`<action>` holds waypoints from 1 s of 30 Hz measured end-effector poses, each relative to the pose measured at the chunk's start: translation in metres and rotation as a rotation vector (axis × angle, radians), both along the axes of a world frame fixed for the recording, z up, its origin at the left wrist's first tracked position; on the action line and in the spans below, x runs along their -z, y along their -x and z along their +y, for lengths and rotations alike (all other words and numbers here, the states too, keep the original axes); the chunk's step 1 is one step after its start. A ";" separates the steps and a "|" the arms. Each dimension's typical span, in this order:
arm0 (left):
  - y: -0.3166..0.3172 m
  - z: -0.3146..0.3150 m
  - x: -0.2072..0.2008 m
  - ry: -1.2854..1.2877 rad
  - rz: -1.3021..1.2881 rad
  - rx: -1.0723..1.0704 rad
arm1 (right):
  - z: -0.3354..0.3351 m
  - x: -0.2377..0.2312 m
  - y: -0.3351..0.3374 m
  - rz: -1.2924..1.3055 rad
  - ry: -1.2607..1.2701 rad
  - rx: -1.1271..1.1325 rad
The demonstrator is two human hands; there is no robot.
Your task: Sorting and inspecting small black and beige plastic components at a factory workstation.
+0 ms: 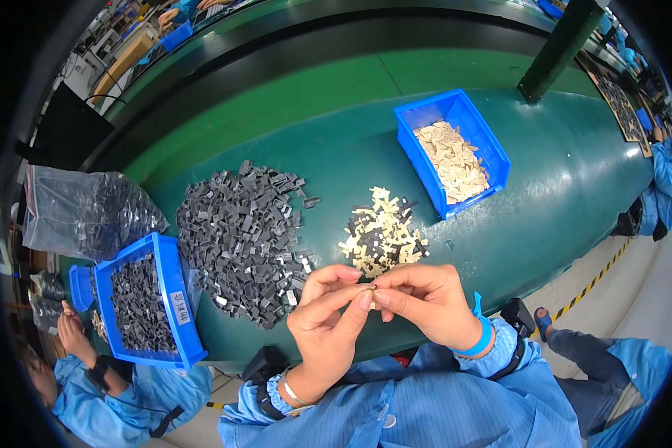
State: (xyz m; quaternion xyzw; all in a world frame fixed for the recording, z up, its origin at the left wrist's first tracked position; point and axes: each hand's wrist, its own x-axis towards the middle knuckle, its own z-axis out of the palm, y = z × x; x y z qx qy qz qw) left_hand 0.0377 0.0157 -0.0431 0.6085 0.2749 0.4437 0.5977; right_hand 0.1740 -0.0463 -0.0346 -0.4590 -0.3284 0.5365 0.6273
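My left hand (pixel 325 325) and my right hand (pixel 433 302) meet at the table's near edge, thumbs and forefingers pinched tip to tip. Whatever lies between the fingertips is tiny and mostly hidden, so I cannot make out its kind. Just beyond my fingers is a small pile of mixed cream and black pieces (pixel 383 233). To the left of it spreads a large heap of dark grey plastic parts (pixel 239 231). Farther back on the right, a blue bin (pixel 493 153) holds many flat cream-coloured pieces (pixel 454 160).
Left of the heap stands a second blue bin (pixel 190 325) of dark parts, with a clear plastic bag (pixel 89 213) of similar parts behind it. A co-worker's hand (pixel 75 332) is at the far left. A green post (pixel 560 52) rises at the back right of the green table (pixel 567 172).
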 end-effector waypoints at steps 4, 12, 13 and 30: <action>-0.001 -0.002 0.000 0.158 -0.054 0.014 | 0.000 0.001 0.001 0.026 -0.013 0.008; -0.001 0.008 -0.010 0.450 -0.355 0.021 | 0.002 -0.011 -0.032 -0.550 -0.146 0.259; 0.002 0.013 -0.013 0.396 -0.306 -0.009 | 0.005 -0.020 -0.049 -0.840 -0.253 0.347; 0.011 0.020 -0.006 0.205 -0.159 -0.052 | 0.039 -0.018 -0.160 -1.551 -0.083 0.495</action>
